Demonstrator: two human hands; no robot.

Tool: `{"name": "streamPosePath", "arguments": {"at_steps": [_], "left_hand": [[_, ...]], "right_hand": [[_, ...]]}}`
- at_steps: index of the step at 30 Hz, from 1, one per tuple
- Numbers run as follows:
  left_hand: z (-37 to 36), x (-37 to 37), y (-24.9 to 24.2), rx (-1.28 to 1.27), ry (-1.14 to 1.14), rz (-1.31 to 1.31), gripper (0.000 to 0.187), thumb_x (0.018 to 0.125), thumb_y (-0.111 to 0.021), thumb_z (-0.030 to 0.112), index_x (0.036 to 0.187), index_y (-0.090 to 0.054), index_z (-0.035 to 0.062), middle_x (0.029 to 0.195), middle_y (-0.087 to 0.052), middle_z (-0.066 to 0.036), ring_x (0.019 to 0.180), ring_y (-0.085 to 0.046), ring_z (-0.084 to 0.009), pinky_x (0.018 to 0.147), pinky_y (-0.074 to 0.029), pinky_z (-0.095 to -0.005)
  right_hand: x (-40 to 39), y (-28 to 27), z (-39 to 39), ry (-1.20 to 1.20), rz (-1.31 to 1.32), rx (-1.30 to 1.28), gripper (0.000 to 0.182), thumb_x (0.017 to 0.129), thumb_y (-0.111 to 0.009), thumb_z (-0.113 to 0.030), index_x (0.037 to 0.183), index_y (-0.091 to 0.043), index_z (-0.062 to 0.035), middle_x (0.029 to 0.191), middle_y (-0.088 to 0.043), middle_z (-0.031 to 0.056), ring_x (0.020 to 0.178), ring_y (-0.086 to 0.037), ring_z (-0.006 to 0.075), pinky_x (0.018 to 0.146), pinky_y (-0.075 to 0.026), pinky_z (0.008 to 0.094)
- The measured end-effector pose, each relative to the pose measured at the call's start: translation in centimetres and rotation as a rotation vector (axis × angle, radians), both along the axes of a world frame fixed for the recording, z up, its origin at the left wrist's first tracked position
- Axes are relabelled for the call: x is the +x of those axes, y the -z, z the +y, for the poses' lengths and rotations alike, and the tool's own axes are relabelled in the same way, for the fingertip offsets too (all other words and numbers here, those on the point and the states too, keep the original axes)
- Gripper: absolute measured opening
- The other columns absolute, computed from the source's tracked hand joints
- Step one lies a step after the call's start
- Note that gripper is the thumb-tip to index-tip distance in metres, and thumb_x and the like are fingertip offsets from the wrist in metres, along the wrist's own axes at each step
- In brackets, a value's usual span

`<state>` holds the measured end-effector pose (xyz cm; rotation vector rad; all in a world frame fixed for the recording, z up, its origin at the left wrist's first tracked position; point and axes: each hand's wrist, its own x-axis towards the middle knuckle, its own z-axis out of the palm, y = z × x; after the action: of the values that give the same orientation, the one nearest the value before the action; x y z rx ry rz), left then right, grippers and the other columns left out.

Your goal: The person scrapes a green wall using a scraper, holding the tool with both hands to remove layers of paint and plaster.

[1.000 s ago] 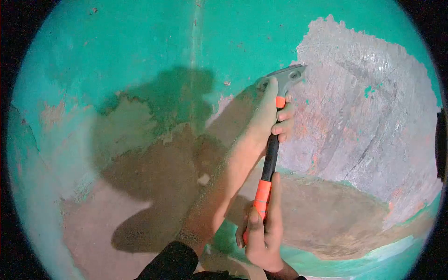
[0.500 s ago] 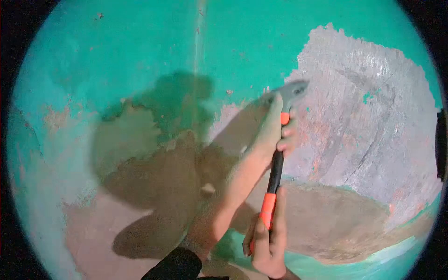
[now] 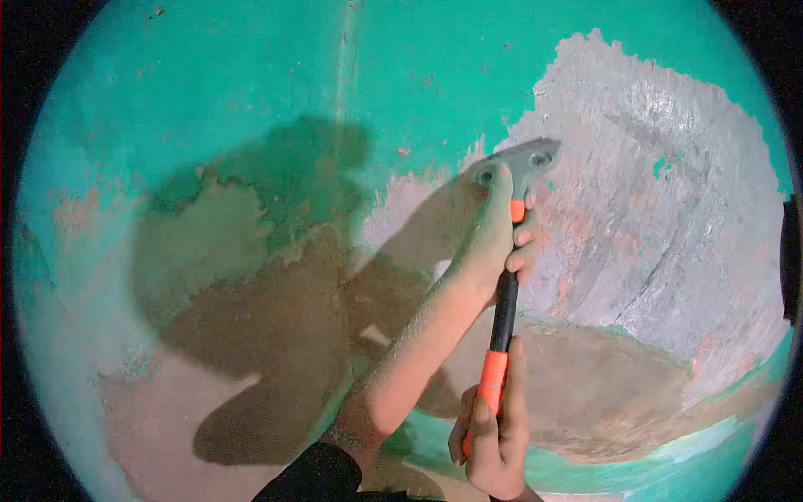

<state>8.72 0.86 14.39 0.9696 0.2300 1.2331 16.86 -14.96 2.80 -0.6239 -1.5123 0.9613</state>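
A long-handled paint scraper [image 3: 503, 309] with a wide grey blade, a black grip and orange sections rests against the wall. Its grey head [image 3: 520, 161] sits where green paint meets bare plaster. Wrapped around the neck just below that head is my left hand [image 3: 493, 226], thumb stretched up along it. Lower down, my right hand [image 3: 498, 435] closes around the orange lower part of the handle, one finger lying along it. The handle's bottom end is hidden by that hand.
Green paint [image 3: 452, 58] covers the upper wall [image 3: 209, 67]. A large scraped grey patch [image 3: 636, 184] spreads at the right, above a brown bare area [image 3: 602, 393]. A vertical ridge [image 3: 343, 75] runs down the wall. My shadow [image 3: 259, 335] falls across the left side.
The scraper and both hands have shifted slightly right, with the lower handle and right hand moving most. The blade, blurred before, now shows sharply. The view of the wall has slid a little left.
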Motion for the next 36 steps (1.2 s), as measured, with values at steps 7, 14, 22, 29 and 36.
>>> {"name": "streamPosePath", "arguments": {"at_steps": [7, 14, 22, 29, 36], "left_hand": [[0.1, -0.1, 0.4, -0.004, -0.003, 0.045, 0.049, 0.098, -0.035, 0.062, 0.089, -0.047, 0.0156, 0.052, -0.033, 0.008, 0.032, -0.028, -0.008, 0.031, -0.029, -0.0279], [0.7, 0.1, -1.7, 0.049, -0.032, 0.012, 0.049, 0.098, -0.035, 0.062, 0.089, -0.047, 0.0156, 0.052, -0.033, 0.008, 0.032, -0.029, -0.0079, 0.031, -0.029, -0.0278], [-0.1, 0.6, -0.3, 0.018, -0.037, 0.029, 0.048, 0.098, -0.038, 0.061, 0.089, -0.048, 0.0153, 0.054, -0.034, 0.007, 0.034, -0.029, -0.0077, 0.033, -0.028, -0.027], [0.0, 0.1, -3.7, 0.035, -0.118, -0.023, 0.044, 0.1, -0.04, 0.054, 0.091, -0.048, 0.0119, 0.057, -0.036, 0.006, 0.036, -0.031, -0.0093, 0.035, -0.029, -0.0288], [-0.5, 1.0, -1.6, 0.079, -0.091, 0.014, 0.046, 0.101, -0.037, 0.055, 0.091, -0.048, 0.0108, 0.059, -0.038, 0.004, 0.04, -0.032, -0.0094, 0.038, -0.03, -0.0294]], "right_hand": [[-1.0, 0.6, 0.4, 0.036, -0.013, 0.05, 0.066, 0.103, -0.036, -0.018, 0.154, 0.003, -0.0022, 0.068, -0.045, 0.0035, 0.041, -0.04, 0.0073, 0.038, -0.036, 0.0218], [0.2, -0.7, 0.9, 0.019, -0.014, 0.024, 0.066, 0.104, -0.036, -0.019, 0.155, 0.002, -0.0035, 0.071, -0.045, 0.0031, 0.043, -0.041, 0.0063, 0.039, -0.037, 0.0213], [0.2, -2.8, -0.2, -0.017, 0.003, 0.004, 0.064, 0.103, -0.036, -0.016, 0.155, 0.001, -0.0049, 0.071, -0.046, 0.0025, 0.044, -0.04, 0.0056, 0.039, -0.037, 0.0211], [0.7, -3.3, 0.5, -0.019, -0.023, 0.077, 0.062, 0.103, -0.034, -0.011, 0.156, -0.002, -0.0061, 0.071, -0.045, 0.0014, 0.044, -0.04, 0.0055, 0.04, -0.037, 0.0209], [1.7, -2.1, 0.5, -0.012, -0.01, 0.062, 0.062, 0.103, -0.037, -0.013, 0.155, -0.005, -0.0046, 0.072, -0.044, 0.0007, 0.047, -0.04, 0.005, 0.041, -0.036, 0.021]]}}
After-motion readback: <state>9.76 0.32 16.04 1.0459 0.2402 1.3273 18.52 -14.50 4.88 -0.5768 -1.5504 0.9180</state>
